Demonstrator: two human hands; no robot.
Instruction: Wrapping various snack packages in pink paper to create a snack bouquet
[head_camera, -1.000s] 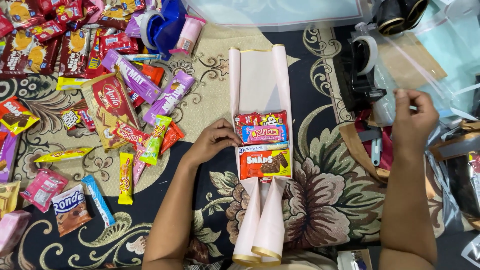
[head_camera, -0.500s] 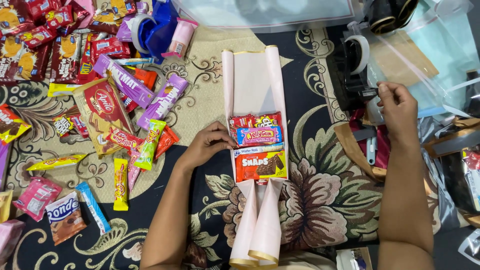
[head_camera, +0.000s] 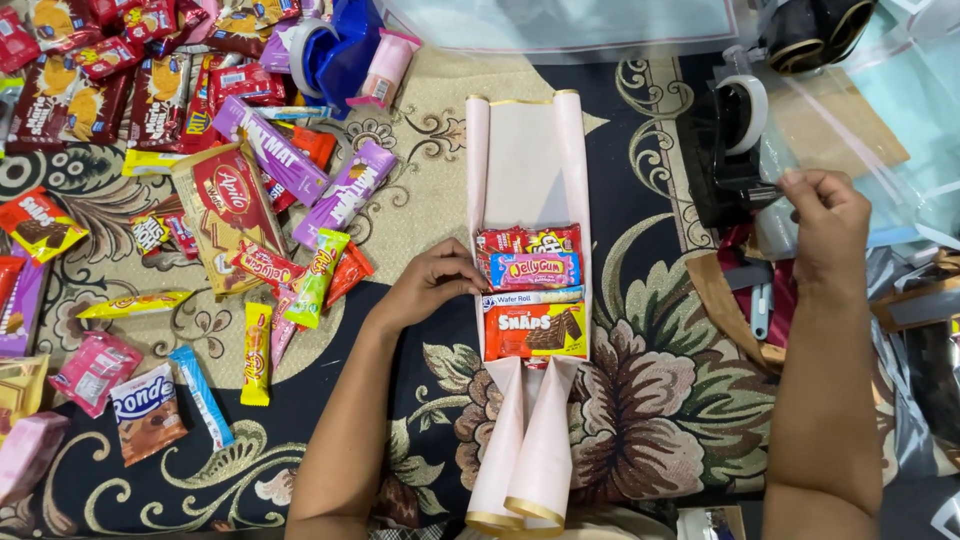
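Observation:
A long pink wrapping sheet (head_camera: 526, 160) with gold edges lies on the patterned carpet, its sides curled inward and its lower end rolled into two cones. Several snack packets (head_camera: 530, 290) lie stacked on its middle. My left hand (head_camera: 432, 282) rests on the sheet's left edge beside those packets, fingertips touching them. My right hand (head_camera: 822, 215) is up at the right, fingers pinched at the black tape dispenser (head_camera: 728, 150). Whether it grips tape is too small to tell.
Many loose snack and candy packets (head_camera: 250, 190) cover the carpet at the left. A blue tape roll (head_camera: 320, 50) sits at the top. Clear plastic sheets (head_camera: 880, 90) and bags lie at the right, with a small cutter (head_camera: 760, 305) below the dispenser.
My right hand has moved up and left to the tape dispenser. My left hand stays on the sheet's left edge. The view has shifted slightly.

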